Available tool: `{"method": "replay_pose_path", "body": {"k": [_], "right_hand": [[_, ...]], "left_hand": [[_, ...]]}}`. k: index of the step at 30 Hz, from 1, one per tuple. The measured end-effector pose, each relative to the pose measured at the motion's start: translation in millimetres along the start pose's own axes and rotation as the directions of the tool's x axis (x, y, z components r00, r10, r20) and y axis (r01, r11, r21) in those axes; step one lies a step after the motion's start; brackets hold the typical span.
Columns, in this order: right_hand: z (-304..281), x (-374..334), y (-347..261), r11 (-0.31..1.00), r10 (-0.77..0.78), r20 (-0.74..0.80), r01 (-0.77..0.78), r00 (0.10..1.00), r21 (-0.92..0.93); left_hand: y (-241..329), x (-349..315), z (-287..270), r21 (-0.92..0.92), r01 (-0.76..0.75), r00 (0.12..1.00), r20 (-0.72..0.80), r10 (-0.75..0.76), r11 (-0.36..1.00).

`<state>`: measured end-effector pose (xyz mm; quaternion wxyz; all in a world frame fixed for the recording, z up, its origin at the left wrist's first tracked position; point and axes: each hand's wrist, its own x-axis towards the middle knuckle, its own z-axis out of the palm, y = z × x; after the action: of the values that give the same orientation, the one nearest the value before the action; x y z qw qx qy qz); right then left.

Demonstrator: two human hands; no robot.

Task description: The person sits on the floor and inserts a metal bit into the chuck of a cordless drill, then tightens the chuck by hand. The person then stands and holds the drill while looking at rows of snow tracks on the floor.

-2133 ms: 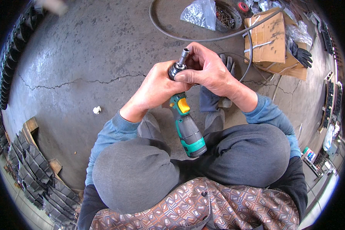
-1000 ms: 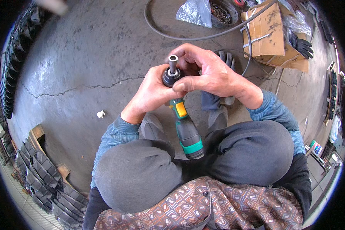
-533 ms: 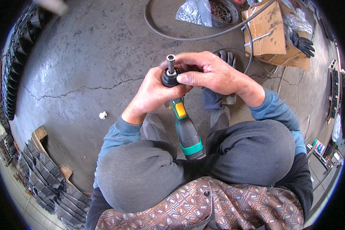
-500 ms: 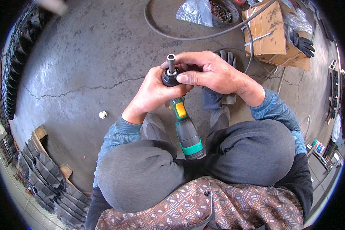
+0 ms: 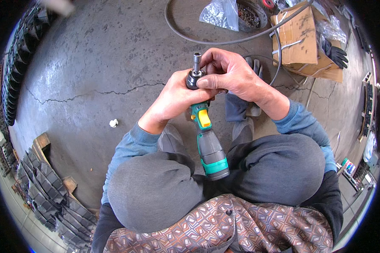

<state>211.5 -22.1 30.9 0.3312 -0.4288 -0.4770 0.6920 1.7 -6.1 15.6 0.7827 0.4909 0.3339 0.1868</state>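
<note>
A green-and-black power screwdriver [image 5: 211, 147] with a yellow trigger stands between my knees, its head pointing away from me. My left hand [image 5: 173, 97] is wrapped round its upper body, just below the black collar [image 5: 194, 79]. A metal hex socket [image 5: 196, 62] sticks out of that collar. With thumb and curled fingers, my right hand [image 5: 236, 78] grips the collar from the right side. Part of the tool's neck is hidden behind my fingers.
A grey glove [image 5: 254, 67] and a grey cloth [image 5: 235, 107] lie past my right shoe. Far right stands a torn cardboard box [image 5: 295, 38] with a black glove. A hose [image 5: 207, 42] curves before a bag of metal parts [image 5: 219, 16]. Dark stacked parts [image 5: 50, 189] sit left.
The screwdriver has shifted slightly right, its socket tipping a little farther away. My right fingers have moved up beside the socket, with the thumb still at the collar.
</note>
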Motion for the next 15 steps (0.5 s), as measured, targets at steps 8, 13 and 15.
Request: {"method": "replay_pose_path", "body": {"k": [8,13,15], "right_hand": [[-8.6,-4.3,-6.4,0.997,-0.007,0.007,0.007,1.000,0.080],[-4.4,-2.9,-6.2,0.998,0.052,0.027,-0.053,0.998,0.019],[0.2,0.1,-3.0,0.998,0.007,-0.029,-0.008,1.000,-0.054]], "left_hand": [[9.2,-4.2,2.1,-0.013,0.083,0.995,-0.056,-0.084,0.996],[8.1,-3.6,4.8,-0.022,0.068,0.997,-0.043,-0.068,0.997],[3.9,-2.5,4.4,0.032,0.067,0.997,-0.038,-0.066,0.997]]}}
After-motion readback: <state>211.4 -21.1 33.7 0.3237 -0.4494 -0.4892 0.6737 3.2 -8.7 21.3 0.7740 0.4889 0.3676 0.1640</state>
